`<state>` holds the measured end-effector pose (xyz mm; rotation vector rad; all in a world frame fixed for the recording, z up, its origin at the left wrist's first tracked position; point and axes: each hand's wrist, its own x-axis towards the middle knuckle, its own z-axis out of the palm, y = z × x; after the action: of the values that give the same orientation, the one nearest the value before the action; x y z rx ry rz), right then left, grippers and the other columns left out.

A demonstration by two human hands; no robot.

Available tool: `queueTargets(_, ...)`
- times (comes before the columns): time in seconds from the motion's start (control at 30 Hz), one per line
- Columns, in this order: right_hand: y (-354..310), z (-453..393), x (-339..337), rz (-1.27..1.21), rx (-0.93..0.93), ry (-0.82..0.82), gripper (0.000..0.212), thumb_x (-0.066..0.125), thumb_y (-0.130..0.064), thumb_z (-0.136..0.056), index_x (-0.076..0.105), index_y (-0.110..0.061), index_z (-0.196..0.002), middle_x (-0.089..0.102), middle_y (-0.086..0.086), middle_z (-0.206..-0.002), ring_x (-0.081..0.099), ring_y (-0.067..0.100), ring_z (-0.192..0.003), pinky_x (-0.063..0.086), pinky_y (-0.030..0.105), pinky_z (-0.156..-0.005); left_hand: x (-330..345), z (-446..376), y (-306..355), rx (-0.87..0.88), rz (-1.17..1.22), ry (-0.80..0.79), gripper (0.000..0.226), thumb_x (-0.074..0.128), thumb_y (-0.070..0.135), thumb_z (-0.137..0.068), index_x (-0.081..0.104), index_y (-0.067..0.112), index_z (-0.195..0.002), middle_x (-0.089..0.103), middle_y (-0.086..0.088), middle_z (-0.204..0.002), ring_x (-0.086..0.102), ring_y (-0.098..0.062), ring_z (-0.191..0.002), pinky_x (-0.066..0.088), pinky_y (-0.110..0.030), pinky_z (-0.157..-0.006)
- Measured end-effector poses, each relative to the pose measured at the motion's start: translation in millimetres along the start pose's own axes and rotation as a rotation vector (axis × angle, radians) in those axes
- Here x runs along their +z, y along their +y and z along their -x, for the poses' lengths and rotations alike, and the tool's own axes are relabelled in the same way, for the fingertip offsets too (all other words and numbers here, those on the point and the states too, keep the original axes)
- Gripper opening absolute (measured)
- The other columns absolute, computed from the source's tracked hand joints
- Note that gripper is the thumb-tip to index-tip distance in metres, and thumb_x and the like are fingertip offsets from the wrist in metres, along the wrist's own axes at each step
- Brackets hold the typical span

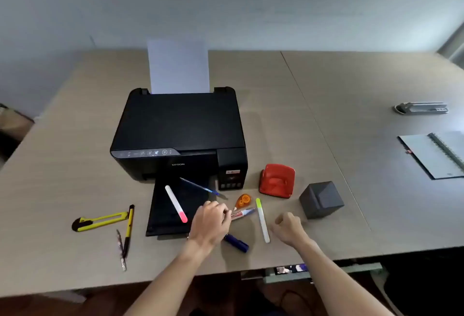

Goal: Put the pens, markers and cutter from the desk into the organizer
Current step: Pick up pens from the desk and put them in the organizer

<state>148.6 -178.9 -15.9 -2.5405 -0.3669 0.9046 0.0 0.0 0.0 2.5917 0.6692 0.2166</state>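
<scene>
My left hand (pixel 210 222) pinches the end of a red and blue marker (pixel 243 213) that lies on the desk. My right hand (pixel 288 226) hovers with curled fingers and holds nothing, just right of a white highlighter with a green cap (pixel 262 219). A dark blue marker (pixel 237 242) lies below my left hand. A pink-tipped highlighter (pixel 175 202) and a blue pen (pixel 200 187) rest on the printer's output tray. At the left lie a yellow cutter (pixel 99 220), a yellow and black pen (pixel 129 229) and a thin patterned pen (pixel 121 249). The dark grey cube organizer (pixel 321 199) stands at the right.
A black printer (pixel 178 127) with paper in it fills the desk's middle. A red hole punch (pixel 277 180) and an orange correction tape (pixel 243 201) sit near the organizer. A spiral notebook (pixel 437 153) and a grey stapler-like item (pixel 421 108) lie far right.
</scene>
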Motion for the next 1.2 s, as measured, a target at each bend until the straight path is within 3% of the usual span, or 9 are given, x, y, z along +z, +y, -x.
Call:
queueTargets(0.1, -1, -2, 22, 0.002, 0.069, -0.028, 0.039, 0.071, -0.047, -0.073, 0.057, -0.011, -0.080, 0.063, 0.009, -0.091, 0.057, 0.025, -0.080, 0.040, 0.031, -0.061, 25, -1, 1, -0.052, -0.202, -0.058, 0.021, 0.052, 0.028, -0.092, 0.069, 0.016, -0.089, 0.070, -0.001, -0.086, 0.060, -0.022, -0.085, 0.050, -0.034, -0.070)
queueTargets(0.2, -5, 0, 31, 0.047, 0.091, -0.012, 0.043, 0.067, -0.050, -0.075, 0.058, -0.012, -0.093, 0.061, 0.007, -0.100, 0.059, 0.025, -0.084, 0.042, 0.031, -0.062, 38, 1, 1, -0.072, -0.323, -0.192, 0.018, 0.059, 0.029, -0.090, 0.068, 0.015, -0.095, 0.070, -0.003, -0.092, 0.060, -0.023, -0.089, 0.049, -0.035, -0.075)
queueTargets(0.4, -1, -2, 30, 0.129, 0.007, -0.001, 0.035, 0.047, -0.035, -0.092, 0.058, -0.005, -0.106, 0.060, 0.014, -0.110, 0.060, 0.034, -0.100, 0.043, 0.034, -0.073, 52, -11, -7, -0.031, -0.472, -0.224, 0.019, 0.081, 0.024, -0.073, 0.069, 0.014, -0.084, 0.070, -0.005, -0.078, 0.062, -0.023, -0.075, 0.050, -0.035, -0.065)
queueTargets(0.53, 0, 4, 12, 0.013, -0.071, 0.075, 0.025, 0.037, -0.026, -0.096, 0.054, -0.007, -0.096, 0.062, 0.015, -0.094, 0.059, 0.033, -0.081, 0.043, 0.038, -0.066, 44, -12, -8, 0.020, -0.451, -0.160, 0.016, 0.081, 0.017, -0.070, 0.066, 0.017, -0.073, 0.066, -0.003, -0.069, 0.059, -0.022, -0.067, 0.048, -0.033, -0.057)
queueTargets(0.6, 2, 12, -5, -0.099, -0.170, 0.157, 0.016, 0.041, -0.023, -0.096, 0.050, -0.014, -0.085, 0.060, 0.008, -0.075, 0.056, 0.024, -0.065, 0.042, 0.041, -0.056, 39, -12, -9, 0.046, -0.440, -0.142, 0.016, 0.081, 0.017, -0.070, 0.065, 0.018, -0.071, 0.064, -0.002, -0.066, 0.058, -0.021, -0.064, 0.047, -0.033, -0.054)
queueTargets(0.73, 17, 36, -69, -0.237, -0.320, 0.495, 0.014, 0.052, -0.019, -0.093, 0.060, -0.022, -0.082, 0.056, -0.006, -0.060, 0.053, 0.008, -0.060, 0.037, 0.017, -0.054, 33, -14, -14, 0.115, -0.405, -0.101, 0.016, 0.081, 0.019, -0.070, 0.065, 0.020, -0.070, 0.063, 0.002, -0.065, 0.057, -0.019, -0.062, 0.046, -0.031, -0.053)
queueTargets(0.87, 53, 45, -133, -0.189, -0.187, 0.720, 0.006, 0.072, -0.011, -0.081, 0.073, -0.016, -0.079, 0.063, -0.002, -0.064, 0.057, 0.014, -0.061, 0.032, 0.021, -0.057, 36, -16, -21, 0.149, -0.378, -0.108, 0.012, 0.074, 0.020, -0.077, 0.063, 0.022, -0.071, 0.062, 0.004, -0.067, 0.056, -0.018, -0.064, 0.046, -0.029, -0.053)
queueTargets(1.03, 73, 14, -146, 0.014, -0.168, 0.631, 0.014, 0.080, -0.003, -0.068, 0.072, -0.014, -0.064, 0.057, -0.006, -0.051, 0.054, 0.017, -0.051, 0.034, 0.014, -0.052, 30, -19, -18, 0.186, -0.310, -0.116, 0.008, 0.069, 0.023, -0.081, 0.065, 0.024, -0.075, 0.061, 0.008, -0.069, 0.055, -0.014, -0.065, 0.046, -0.027, -0.055)
queueTargets(1.2, 71, -28, -133, 0.028, -0.127, 0.458, 0.011, 0.071, -0.010, -0.073, 0.068, -0.017, -0.065, 0.065, 0.003, -0.077, 0.063, 0.022, -0.073, 0.048, 0.033, -0.060, 22, -23, -12, 0.253, -0.235, -0.116, 0.031, 0.034, 0.031, -0.092, 0.063, 0.026, -0.086, 0.059, 0.007, -0.082, 0.055, -0.015, -0.075, 0.048, -0.028, -0.063)
